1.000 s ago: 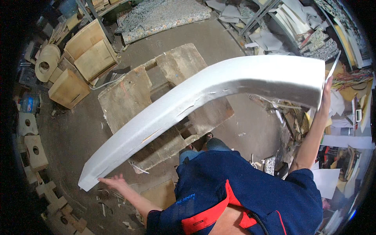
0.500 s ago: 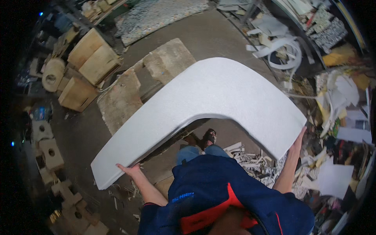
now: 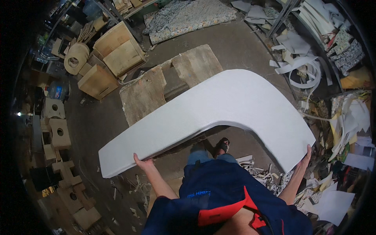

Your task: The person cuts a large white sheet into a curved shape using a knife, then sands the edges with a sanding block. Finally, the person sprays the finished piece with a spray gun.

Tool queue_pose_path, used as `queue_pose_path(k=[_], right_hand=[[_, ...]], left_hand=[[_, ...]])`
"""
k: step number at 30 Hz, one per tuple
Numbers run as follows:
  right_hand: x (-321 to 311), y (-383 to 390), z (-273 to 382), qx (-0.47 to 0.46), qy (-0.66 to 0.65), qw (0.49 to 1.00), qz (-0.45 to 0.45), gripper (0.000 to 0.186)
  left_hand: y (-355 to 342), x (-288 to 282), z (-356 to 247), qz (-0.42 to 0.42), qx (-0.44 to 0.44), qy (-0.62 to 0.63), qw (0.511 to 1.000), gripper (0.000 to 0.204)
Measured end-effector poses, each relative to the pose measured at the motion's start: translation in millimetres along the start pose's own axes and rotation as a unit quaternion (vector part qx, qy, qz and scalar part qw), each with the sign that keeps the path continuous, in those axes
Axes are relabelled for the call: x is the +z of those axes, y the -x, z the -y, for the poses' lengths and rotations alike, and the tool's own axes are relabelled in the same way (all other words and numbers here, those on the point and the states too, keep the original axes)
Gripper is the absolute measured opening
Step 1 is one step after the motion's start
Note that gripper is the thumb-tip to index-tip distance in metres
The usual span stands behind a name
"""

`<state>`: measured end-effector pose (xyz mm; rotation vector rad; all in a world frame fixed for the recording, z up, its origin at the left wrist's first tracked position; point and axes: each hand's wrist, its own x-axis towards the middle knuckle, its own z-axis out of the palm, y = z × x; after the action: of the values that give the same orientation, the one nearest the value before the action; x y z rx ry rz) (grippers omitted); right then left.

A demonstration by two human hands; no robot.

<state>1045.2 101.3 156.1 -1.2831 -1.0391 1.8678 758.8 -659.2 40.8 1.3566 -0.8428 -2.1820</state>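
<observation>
Over a worn, pale platform (image 3: 143, 94) on the floor (image 3: 94, 129), a large white L-shaped panel (image 3: 188, 113) is held by both hands with its broad face turned up. Whether the platform is touched by it cannot be told.

At the near edge of the long arm, not far from its left end, the panel is gripped by the left hand (image 3: 147, 163), its thumb set at the upper face and its fingers mostly hidden underneath. By the right hand (image 3: 303, 163), the end of the short arm is supported, with extended fingers laid along the edge; the thumb is not seen.

Compared with one second ago, when the short end was raised and a long side edge was shown, the panel is now turned flat, and the right hand is brought lower and nearer the body. Since half a second ago, the flat pose is kept, and a little more of the platform is uncovered.

Wooden boxes (image 3: 124, 58) are seen beyond at the left; white scraps (image 3: 352, 113) are heaped at the right.
</observation>
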Motion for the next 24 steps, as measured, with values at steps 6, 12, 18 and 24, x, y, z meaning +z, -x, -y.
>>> queue_pose_path(k=[6,12,18,24], right_hand=[[82,67,36,-0.025,0.063,0.997,-0.028,0.070],[142,105,42,-0.076,0.012,0.997,-0.012,0.068],[209,-27,-20,-0.092,-0.057,0.988,0.106,0.071],[277,-103,-106,-0.017,-0.052,0.991,0.126,0.068]], left_hand=[[30,55,-48,0.021,0.072,-0.044,0.996,0.067],[16,117,-88,0.073,0.089,-0.009,0.993,0.072],[-73,208,-72,0.190,0.038,0.097,0.976,0.071],[-161,274,-27,0.146,0.015,0.105,0.984,0.063]])
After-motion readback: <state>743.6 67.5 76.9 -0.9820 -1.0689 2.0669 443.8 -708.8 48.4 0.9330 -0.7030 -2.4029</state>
